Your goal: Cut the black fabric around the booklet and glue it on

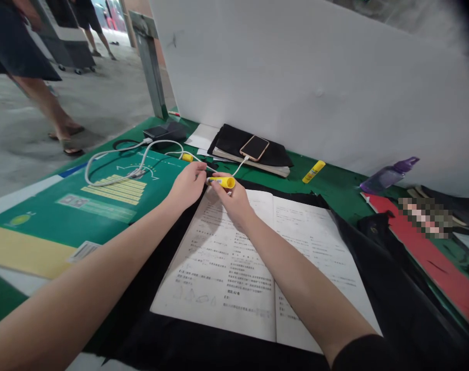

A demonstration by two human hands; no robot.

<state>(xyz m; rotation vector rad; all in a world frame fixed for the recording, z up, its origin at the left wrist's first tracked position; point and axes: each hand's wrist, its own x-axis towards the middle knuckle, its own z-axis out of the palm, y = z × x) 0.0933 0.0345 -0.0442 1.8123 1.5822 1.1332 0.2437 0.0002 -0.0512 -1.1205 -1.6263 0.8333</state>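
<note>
My right hand is closed round a yellow glue stick, held nearly level above the top left of an open printed book. Its far end points toward my left hand. My left hand's fingers are curled together by the book's top left corner; what they pinch, if anything, is hidden. A small yellow cap lies just beyond my left hand. The book rests on black cloth, and my right forearm crosses its right page.
A green book with a white cable over it lies left. Behind are a phone on a black-covered book, another yellow glue stick and a purple bottle. A white panel borders the table; people stand left.
</note>
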